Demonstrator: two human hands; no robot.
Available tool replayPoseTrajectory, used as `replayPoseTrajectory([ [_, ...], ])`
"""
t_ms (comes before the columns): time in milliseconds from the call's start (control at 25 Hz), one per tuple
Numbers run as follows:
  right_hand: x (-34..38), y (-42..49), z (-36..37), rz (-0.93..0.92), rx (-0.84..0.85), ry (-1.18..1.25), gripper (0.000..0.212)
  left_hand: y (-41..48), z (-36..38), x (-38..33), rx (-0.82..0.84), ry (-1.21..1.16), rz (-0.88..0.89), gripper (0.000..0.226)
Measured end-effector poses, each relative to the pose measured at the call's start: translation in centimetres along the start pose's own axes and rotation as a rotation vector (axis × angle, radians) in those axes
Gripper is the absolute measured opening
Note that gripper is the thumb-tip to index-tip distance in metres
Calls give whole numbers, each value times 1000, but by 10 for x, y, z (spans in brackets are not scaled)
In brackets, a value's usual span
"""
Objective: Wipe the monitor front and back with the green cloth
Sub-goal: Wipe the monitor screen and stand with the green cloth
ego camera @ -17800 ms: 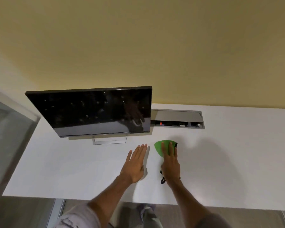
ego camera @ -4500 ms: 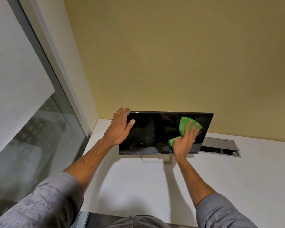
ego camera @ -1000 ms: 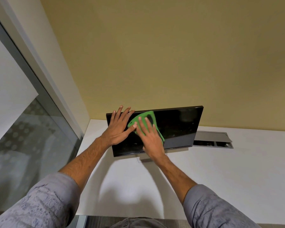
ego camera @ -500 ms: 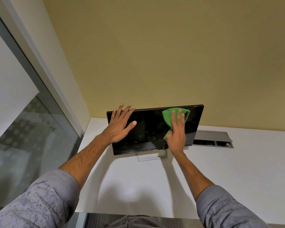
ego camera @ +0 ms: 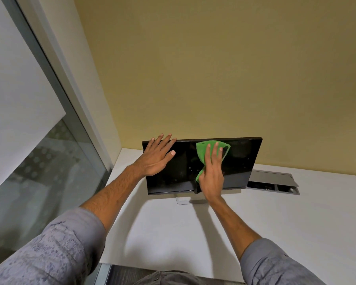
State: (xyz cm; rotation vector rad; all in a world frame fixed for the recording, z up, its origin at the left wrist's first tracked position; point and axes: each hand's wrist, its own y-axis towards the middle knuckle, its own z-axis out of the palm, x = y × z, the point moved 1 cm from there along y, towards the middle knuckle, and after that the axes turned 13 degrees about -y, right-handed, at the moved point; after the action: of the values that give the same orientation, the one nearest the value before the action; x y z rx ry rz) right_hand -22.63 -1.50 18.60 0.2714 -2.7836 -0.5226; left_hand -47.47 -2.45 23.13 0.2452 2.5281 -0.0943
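The monitor [ego camera: 243, 161] stands on the white worktop [ego camera: 275, 212] close to the yellow wall [ego camera: 193, 68], its dark screen facing the person and leaning back a little on a pale stand [ego camera: 183, 201] that shows just under its lower edge. The left grip [ego camera: 156, 159] lies flat against the screen's upper left corner, fingers straight and spread, the fingertips reaching to the top edge and the thumb stretched out across the glass. The right grip [ego camera: 212, 175] is laid flat near the middle of the screen, fingers straight and close together, pressing the green cloth [ego camera: 202, 151] against the glass; its thumb is hidden, so whether it also pinches the cloth cannot be told. The cloth fans out above and beside the fingertips, almost to the top edge of the screen, narrows under the palm and shows again as a green strip at the left side of the hand, with a small dark piece hanging at the screen's lower edge. Both forearms are bare, with grey patterned sleeves [ego camera: 49, 254] pushed up near the elbows. To the right of the monitor a grey hatch [ego camera: 271, 177] set into the worktop stands open. A glass pane [ego camera: 39, 182] in a grey frame runs along the left side.
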Motion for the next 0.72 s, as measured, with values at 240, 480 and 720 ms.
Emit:
replayPoseTrajectory([
  [240,15,-9,-1,-112,-36,-33,120,-31,-23,22,-101,-33,-16,65],
  [480,29,-1,3,5,-11,17,121,-59,-45,39,-126,-216,-143,61],
  [720,89,-12,21,-371,162,-200,135,-58,-49,29,-99,-362,-221,73],
])
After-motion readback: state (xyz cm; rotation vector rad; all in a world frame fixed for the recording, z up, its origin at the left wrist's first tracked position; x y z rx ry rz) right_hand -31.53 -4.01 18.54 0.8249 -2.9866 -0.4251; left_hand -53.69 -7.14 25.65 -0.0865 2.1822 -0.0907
